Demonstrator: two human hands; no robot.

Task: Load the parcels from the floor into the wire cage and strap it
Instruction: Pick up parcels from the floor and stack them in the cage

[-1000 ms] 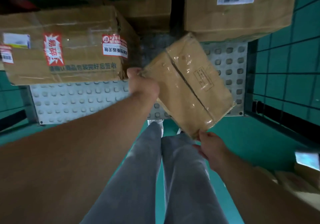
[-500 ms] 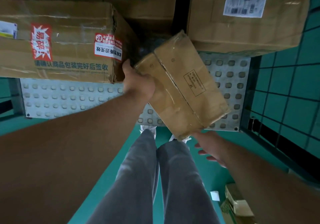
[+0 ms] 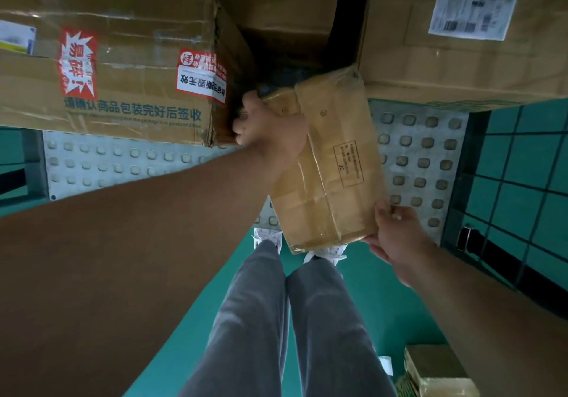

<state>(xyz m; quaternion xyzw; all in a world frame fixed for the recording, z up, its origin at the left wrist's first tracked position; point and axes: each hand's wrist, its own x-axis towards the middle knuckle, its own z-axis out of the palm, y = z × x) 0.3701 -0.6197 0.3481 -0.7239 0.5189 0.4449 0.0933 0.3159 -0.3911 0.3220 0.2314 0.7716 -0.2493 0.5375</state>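
Dim, teal cast. Glare on parcel [image 3: 333, 104] just R of left hand [image 3: 272, 132]; hand motion-blurred; frame edges fisheye-warped, soft.

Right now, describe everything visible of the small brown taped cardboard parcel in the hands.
The small brown cardboard parcel is oblong, wrapped in glossy clear tape, with a printed black rectangular stamp on its top face. It is held tilted above the studded grey metal cage floor. The left hand grips its far left edge; the right hand holds its near right corner.
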